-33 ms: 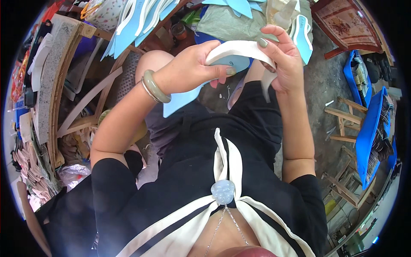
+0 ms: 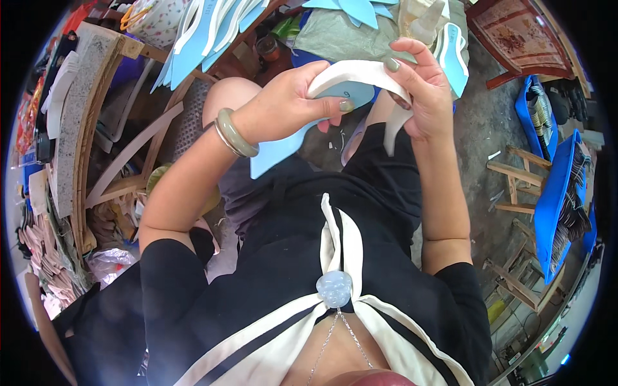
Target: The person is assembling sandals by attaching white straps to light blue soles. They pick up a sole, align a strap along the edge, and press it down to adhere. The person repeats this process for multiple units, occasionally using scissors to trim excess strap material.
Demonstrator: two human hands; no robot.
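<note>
Over my lap, my left hand [image 2: 293, 106] is closed on a light blue, insole-shaped piece [image 2: 283, 151], its thumb pressing on top. A white strip [image 2: 357, 71] curves along the far edge of this piece, and the left fingers pinch its left end too. My right hand [image 2: 425, 96] grips the strip on the right with thumb and fingers, the index finger raised. The strip's loose tail hangs below the right palm. The right fingertips behind the strip are partly hidden.
More blue pieces with white strips [image 2: 215, 29] lie at the far left, and another [image 2: 454, 58] lies at the far right. A clear bottle [image 2: 426, 27] stands on a grey-green cloth [image 2: 335, 35]. Blue bins [image 2: 557, 212] and wooden stools [image 2: 521, 177] are at the right.
The lower tip of the blue piece has shifted slightly right. The strip's loose tail has moved a little left with my right hand. Both grips look the same.
</note>
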